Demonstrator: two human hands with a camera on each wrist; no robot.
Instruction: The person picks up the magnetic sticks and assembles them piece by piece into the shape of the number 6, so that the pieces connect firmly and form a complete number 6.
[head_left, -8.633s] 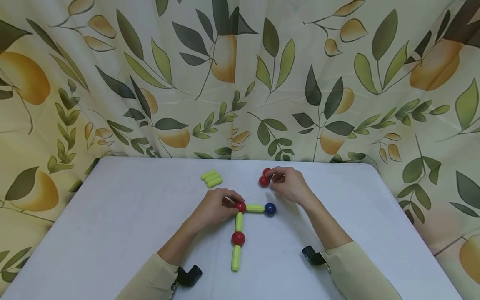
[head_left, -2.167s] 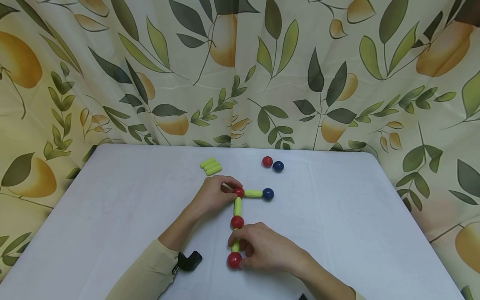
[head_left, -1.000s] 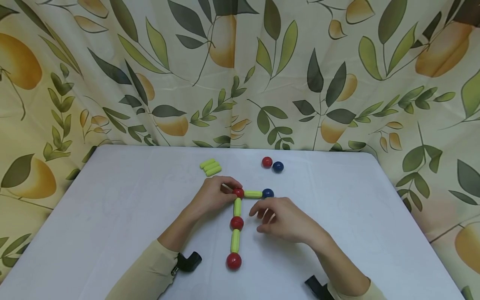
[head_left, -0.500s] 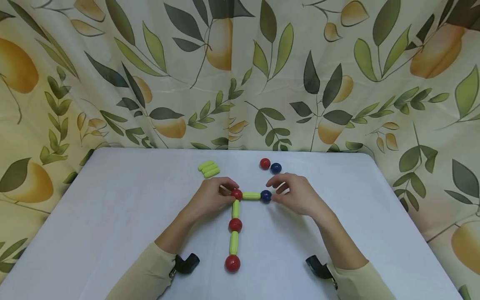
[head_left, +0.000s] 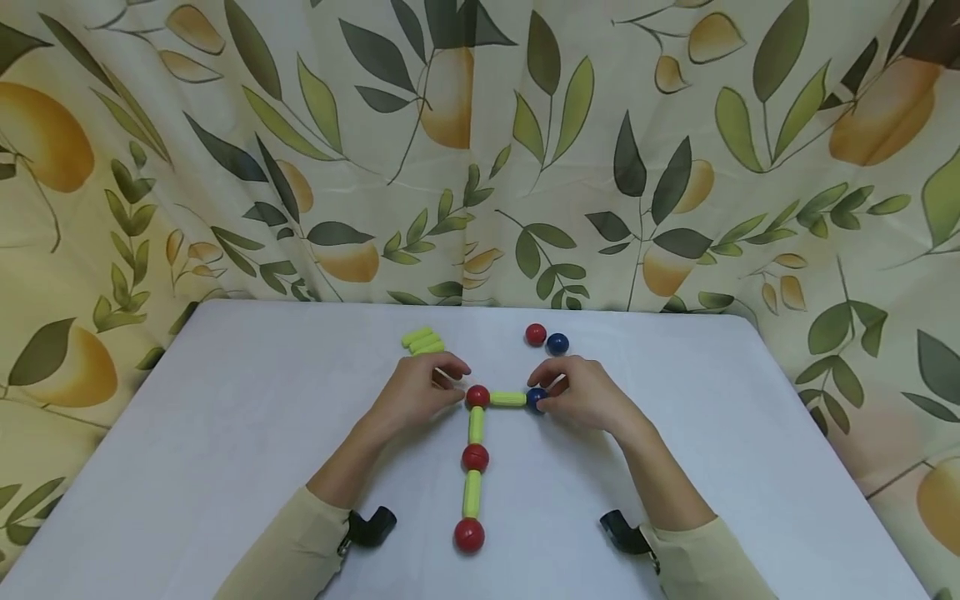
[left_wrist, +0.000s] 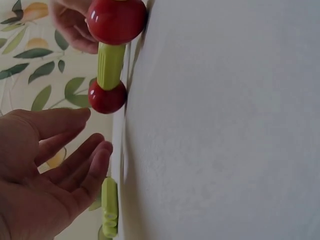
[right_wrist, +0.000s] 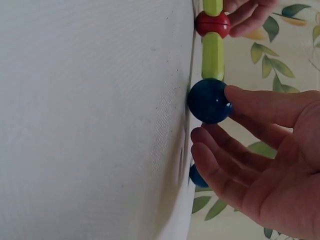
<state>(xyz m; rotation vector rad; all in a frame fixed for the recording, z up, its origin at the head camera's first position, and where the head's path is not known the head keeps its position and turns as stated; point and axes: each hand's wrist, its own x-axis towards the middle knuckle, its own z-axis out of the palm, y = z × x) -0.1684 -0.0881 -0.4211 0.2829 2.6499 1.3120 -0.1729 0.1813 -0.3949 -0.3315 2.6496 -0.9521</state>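
Looks like a makeshift filming spot indoors, judging by a cream fabric curtain [head_left: 491, 158] printed with orange fruit [head_left: 52, 146] and green leaves [head_left: 578, 107], hung right behind a broad, white-covered table [head_left: 225, 433], and by black, elbow-shaped wrist cameras [head_left: 372, 528] worn at beige fabric cuffs [head_left: 693, 550]. Hard to call home or studio.

We see the left hand [head_left: 418, 392] off the corner ball [head_left: 477, 397] it was touching, its fingertips now just apart from it. The right hand [head_left: 588, 393], earlier down at the lower rod [head_left: 471, 495], is now up at the blue ball [right_wrist: 206, 102], thumb and fingers about it. That rod's near end, bare in our earliest view, now carries a red ball [head_left: 468, 535]; near the far edge, we find one loose red [head_left: 536, 335] instead of two.
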